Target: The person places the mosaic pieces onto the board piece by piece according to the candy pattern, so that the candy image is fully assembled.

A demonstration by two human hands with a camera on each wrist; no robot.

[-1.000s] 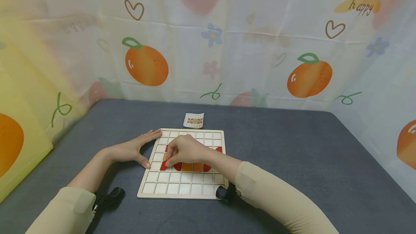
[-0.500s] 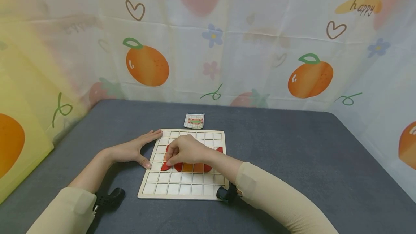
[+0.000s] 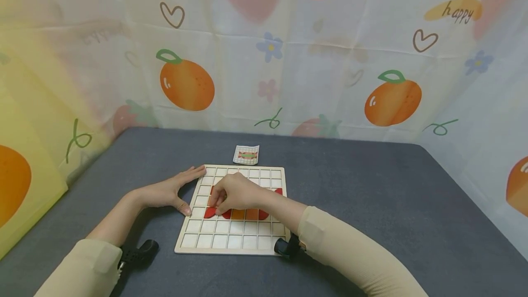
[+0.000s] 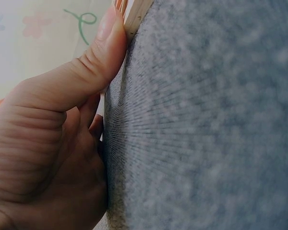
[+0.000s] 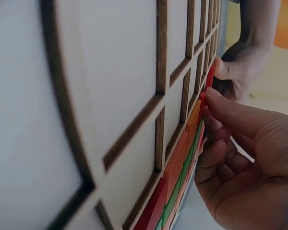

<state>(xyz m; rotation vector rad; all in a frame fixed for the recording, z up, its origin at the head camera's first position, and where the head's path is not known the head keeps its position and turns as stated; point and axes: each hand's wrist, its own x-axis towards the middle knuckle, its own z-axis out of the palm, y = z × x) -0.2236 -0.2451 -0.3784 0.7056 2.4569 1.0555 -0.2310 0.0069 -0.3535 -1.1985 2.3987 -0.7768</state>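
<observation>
In the head view, a white board [image 3: 235, 241] with a raised grid lies on the table. Red and orange tiles sit in its cells, among them a red tile [image 3: 210, 212] at the left and an orange tile [image 3: 237, 214]. My right hand [image 3: 237, 191] has thumb and forefinger at the edges of the left red tile; its other fingers are curled. Green tiles [image 5: 171, 211] show in the right wrist view, hidden by my right hand from the head. My left hand [image 3: 165, 190] rests against the board's left edge, thumb and fingers spread, its thumb [image 4: 98, 57] touching the edge.
A small card [image 3: 246, 155] with a candy-like pattern on a grid lies just behind the board. The dark grey table [image 3: 350, 187] reaches a printed cloth [image 3: 313, 77] hanging at the back and sides.
My right thumb has slid slightly right, from on top of the left red tile to its right edge, so more of that tile shows. The left hand stays in place.
</observation>
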